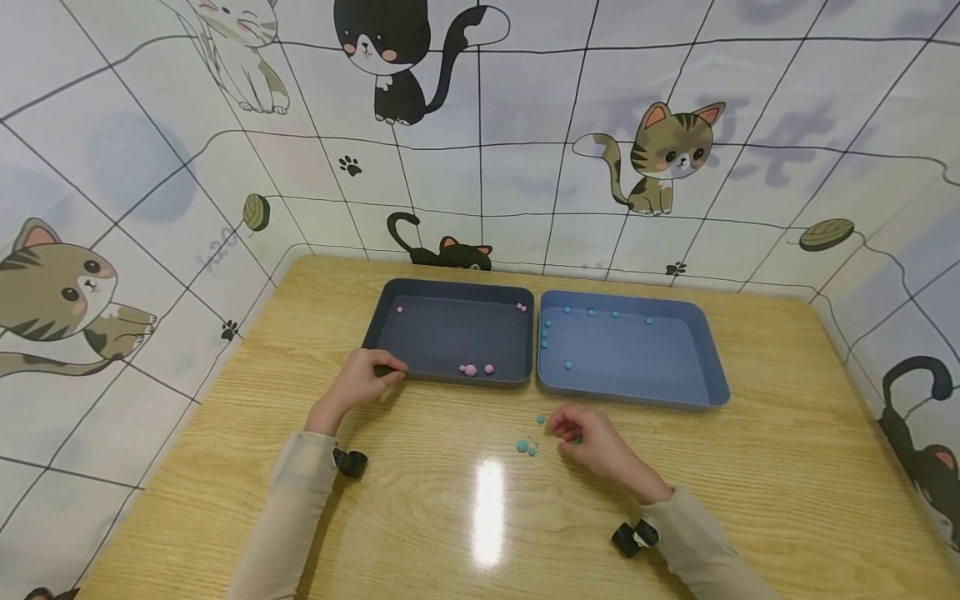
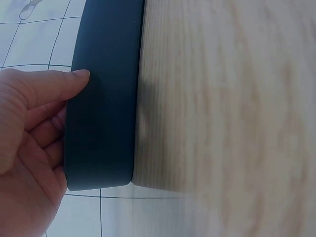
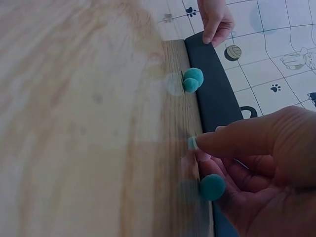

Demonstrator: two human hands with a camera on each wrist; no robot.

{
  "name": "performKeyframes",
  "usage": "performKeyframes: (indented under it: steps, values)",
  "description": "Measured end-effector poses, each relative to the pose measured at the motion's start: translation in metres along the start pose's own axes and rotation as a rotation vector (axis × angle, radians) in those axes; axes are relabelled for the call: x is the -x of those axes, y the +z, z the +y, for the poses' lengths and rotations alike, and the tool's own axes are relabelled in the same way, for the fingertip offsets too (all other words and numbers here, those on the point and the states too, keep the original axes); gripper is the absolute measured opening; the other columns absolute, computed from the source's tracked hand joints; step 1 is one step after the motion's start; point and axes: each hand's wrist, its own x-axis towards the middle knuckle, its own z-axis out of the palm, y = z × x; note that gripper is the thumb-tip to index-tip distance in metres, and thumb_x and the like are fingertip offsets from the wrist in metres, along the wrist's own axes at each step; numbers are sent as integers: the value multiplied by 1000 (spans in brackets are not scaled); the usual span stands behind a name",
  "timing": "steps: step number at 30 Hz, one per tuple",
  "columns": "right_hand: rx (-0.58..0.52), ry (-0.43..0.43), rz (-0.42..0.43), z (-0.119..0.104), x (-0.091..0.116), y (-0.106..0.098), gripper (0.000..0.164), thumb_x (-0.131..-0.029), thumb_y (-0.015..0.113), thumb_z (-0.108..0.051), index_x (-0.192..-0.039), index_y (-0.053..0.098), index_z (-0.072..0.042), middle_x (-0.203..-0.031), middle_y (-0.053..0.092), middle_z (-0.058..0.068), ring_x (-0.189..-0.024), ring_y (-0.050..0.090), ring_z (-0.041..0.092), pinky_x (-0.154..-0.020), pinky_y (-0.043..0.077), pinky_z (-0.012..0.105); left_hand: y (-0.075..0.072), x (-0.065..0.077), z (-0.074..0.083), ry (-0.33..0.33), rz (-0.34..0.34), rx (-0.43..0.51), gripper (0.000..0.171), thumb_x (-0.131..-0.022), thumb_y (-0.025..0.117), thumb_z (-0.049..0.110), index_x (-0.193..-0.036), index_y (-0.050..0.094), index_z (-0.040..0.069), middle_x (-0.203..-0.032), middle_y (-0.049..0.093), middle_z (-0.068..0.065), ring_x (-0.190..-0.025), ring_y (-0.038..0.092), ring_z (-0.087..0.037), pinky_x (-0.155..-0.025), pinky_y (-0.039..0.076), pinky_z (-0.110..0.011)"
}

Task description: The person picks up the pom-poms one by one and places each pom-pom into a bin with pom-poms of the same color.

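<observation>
My left hand [image 1: 362, 379] pinches the near-left corner of a dark grey tray [image 1: 450, 287]; in the left wrist view the thumb [image 2: 74, 81] lies over the tray's wall [image 2: 106, 113]. Small pink balls [image 1: 470, 370] lie inside that tray. My right hand [image 1: 596, 442] is low over the table, fingers loosely bent with a gap to the thumb. Around it lie small teal balls [image 1: 522, 446]. One teal ball [image 3: 212, 187] sits beside the fingers, and another [image 3: 192, 143] is partly hidden by the thumb tip. I see nothing held there.
To the right of the dark tray stands a blue tray [image 1: 637, 392] with several teal balls along its walls. Both trays rest on a wooden table [image 1: 420, 517]. A cat-patterned cloth [image 1: 525, 167] surrounds the table's back and sides.
</observation>
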Motion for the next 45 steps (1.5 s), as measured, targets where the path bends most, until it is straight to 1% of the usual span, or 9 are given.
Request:
performKeyframes:
  steps: [9, 16, 22, 25, 28, 30, 34, 40, 45]
  values:
    - [20, -9, -15, 0, -3, -1, 24, -73, 62, 18, -90, 62, 2, -87, 61, 9, -77, 58, 19, -68, 53, 26, -1, 0, 0, -13, -10, 9, 10, -82, 69, -1, -89, 75, 5, -87, 70, -8, -81, 65, -22, -70, 53, -35]
    - [-43, -6, -25, -1, -5, -5, 21, -74, 61, 17, -90, 62, 4, -87, 62, 12, -77, 58, 14, -69, 53, 26, -1, 0, 0, -12, -8, 8, 10, -82, 69, -1, -88, 75, 4, -87, 70, -8, -80, 65, -21, -70, 53, -34]
    - [-72, -32, 19, -6, -10, -9, 19, -79, 62, 15, -93, 63, 2, -91, 63, 13, -79, 60, 19, -69, 52, 25, -1, 0, 2, -18, -10, 7, 10, -82, 69, -1, -88, 75, 4, -87, 70, -9, -81, 65, -22, -72, 53, -36]
    - [-94, -66, 41, -9, -14, -11, 18, -80, 62, 14, -94, 63, 5, -91, 63, 16, -79, 61, 22, -70, 53, 26, -2, 0, 3, -20, -14, 6, 10, -82, 69, -1, -88, 75, 4, -87, 70, -9, -81, 65, -22, -71, 54, -36]
    - [-106, -73, 48, -13, -19, -15, 17, -81, 61, 13, -96, 62, 8, -92, 63, 20, -80, 61, 20, -71, 53, 27, -2, 0, 3, -20, -18, 3, 10, -82, 69, -1, -89, 75, 4, -87, 70, -8, -81, 65, -22, -71, 54, -36]
    - [-104, -58, 53, -15, -23, -18, 16, -82, 61, 12, -98, 62, 8, -93, 62, 21, -81, 61, 19, -72, 53, 27, -2, 0, 3, -19, -15, -2, 10, -82, 69, 0, -88, 75, 4, -87, 70, -8, -81, 65, -23, -72, 54, -37]
    - [-106, -28, 61, -19, -32, -23, 17, -83, 61, 12, -99, 62, 8, -95, 62, 21, -83, 61, 22, -74, 52, 26, -2, 0, 3, -20, -10, -3, 10, -81, 69, -1, -88, 75, 4, -87, 71, -9, -82, 65, -24, -74, 53, -39]
    - [-179, -7, 81, -23, -45, -30, 17, -84, 59, 10, -101, 61, 11, -98, 61, 25, -86, 60, 25, -75, 52, 26, -1, 0, 1, -21, -13, 4, 10, -82, 69, -1, -88, 75, 3, -88, 70, -9, -82, 65, -24, -73, 54, -38]
    - [-216, 12, 104, -29, -56, -35, 18, -86, 60, 7, -104, 60, 11, -99, 62, 23, -88, 60, 27, -75, 51, 24, 0, -1, 1, -16, -3, -1, 10, -81, 69, -1, -88, 75, 4, -87, 71, -9, -81, 65, -23, -73, 54, -38]
